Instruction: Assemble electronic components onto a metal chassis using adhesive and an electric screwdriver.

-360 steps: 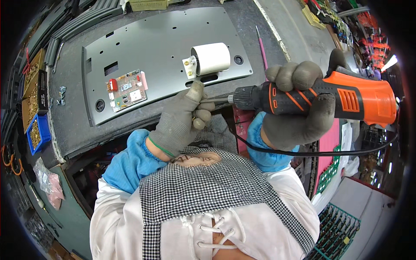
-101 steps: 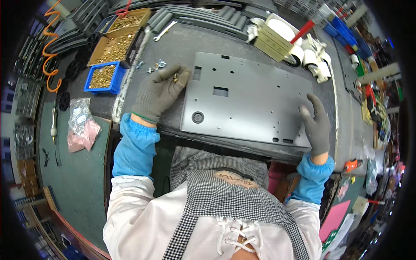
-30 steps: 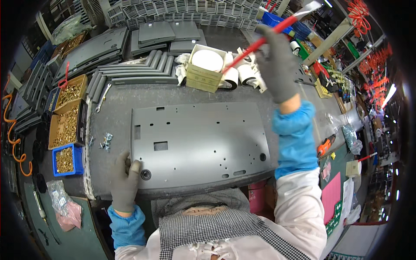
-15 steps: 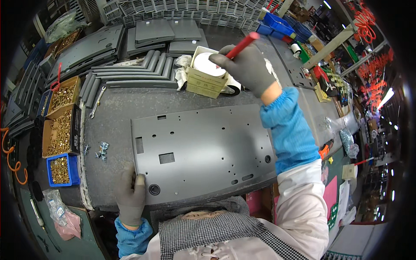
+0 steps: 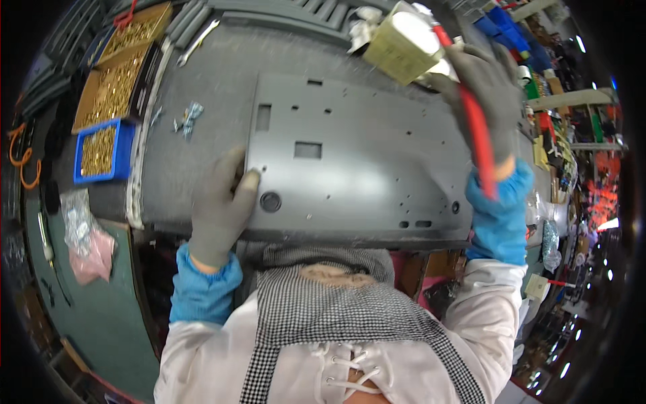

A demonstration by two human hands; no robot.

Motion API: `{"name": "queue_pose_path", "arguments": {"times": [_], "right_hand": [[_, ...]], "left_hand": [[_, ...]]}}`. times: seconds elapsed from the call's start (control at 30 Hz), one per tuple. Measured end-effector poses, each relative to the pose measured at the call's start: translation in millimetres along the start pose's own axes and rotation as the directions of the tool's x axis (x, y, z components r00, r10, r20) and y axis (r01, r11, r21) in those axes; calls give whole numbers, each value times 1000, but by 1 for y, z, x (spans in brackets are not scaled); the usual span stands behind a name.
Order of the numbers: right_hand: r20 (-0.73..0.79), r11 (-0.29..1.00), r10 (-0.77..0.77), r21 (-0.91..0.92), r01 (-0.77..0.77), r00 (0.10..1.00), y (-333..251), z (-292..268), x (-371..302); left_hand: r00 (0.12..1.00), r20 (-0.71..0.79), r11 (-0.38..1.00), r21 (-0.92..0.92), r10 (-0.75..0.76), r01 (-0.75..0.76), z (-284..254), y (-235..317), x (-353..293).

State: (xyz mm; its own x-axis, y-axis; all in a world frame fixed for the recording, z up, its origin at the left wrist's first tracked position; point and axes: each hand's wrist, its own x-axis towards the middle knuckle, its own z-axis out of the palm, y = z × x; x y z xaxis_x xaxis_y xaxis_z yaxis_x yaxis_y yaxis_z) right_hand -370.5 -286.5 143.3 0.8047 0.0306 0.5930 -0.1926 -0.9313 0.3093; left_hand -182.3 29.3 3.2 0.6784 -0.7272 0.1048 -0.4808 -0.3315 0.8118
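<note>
A flat grey metal panel [image 5: 363, 161] with round holes, slots and square cut-outs lies on the workbench in front of me. At its left edge is my left hand [image 5: 225, 202] in a grey glove, thumb on the panel and fingers curled at the rim. My gloved right hand [image 5: 488, 94], smeared by motion, is raised over the panel's far right corner. It holds a slim red rod-shaped tool [image 5: 476, 128], slanting down across the palm toward the wrist; its kind is unclear. Just left of this hand stands a pale cardboard box [image 5: 397, 50] with something white and round in its top.
Brass-coloured fasteners fill a cardboard box [image 5: 111, 94] and a blue bin [image 5: 124, 151] at the left. Small silver screws [image 5: 190, 120] and a wrench [image 5: 199, 42] lie on the bench. Grey tubes [image 5: 282, 20] lie at the back. Plastic bags [image 5: 87, 236] rest at lower left.
The view has tipped down, so bench items appear higher. My right hand has moved right relative to the box, and the red tool has swung from pointing up-right to slanting down toward my wrist.
</note>
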Motion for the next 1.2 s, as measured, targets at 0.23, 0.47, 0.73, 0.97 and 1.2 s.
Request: {"name": "queue_pose_path", "arguments": {"times": [0.23, 0.47, 0.73, 0.97, 1.2], "right_hand": [[378, 242, 650, 720, -651, 660, -80, -62, -39], [529, 131, 491, 741, -659, 692, -130, -41, -42], [428, 287, 442, 765, -577, 788, -147, -26, -44], [487, 476, 377, 628, -616, 788, -139, -39, -37], [492, 428, 513, 564, -706, 704, -125, -52, -61]], "left_hand": [[999, -46, 1000, -16, -7, 6, 4, -1, 1], [999, -32, 999, -38, -37, 36, 4, 0, -4], [998, -60, 1000, -3, 3, -3, 4, 2, -5], [997, -71, 1000, 17, -14, 16, 6, -1, -6], [996, -84, 1000, -18, 7, -8, 8, -1, -6]]}}
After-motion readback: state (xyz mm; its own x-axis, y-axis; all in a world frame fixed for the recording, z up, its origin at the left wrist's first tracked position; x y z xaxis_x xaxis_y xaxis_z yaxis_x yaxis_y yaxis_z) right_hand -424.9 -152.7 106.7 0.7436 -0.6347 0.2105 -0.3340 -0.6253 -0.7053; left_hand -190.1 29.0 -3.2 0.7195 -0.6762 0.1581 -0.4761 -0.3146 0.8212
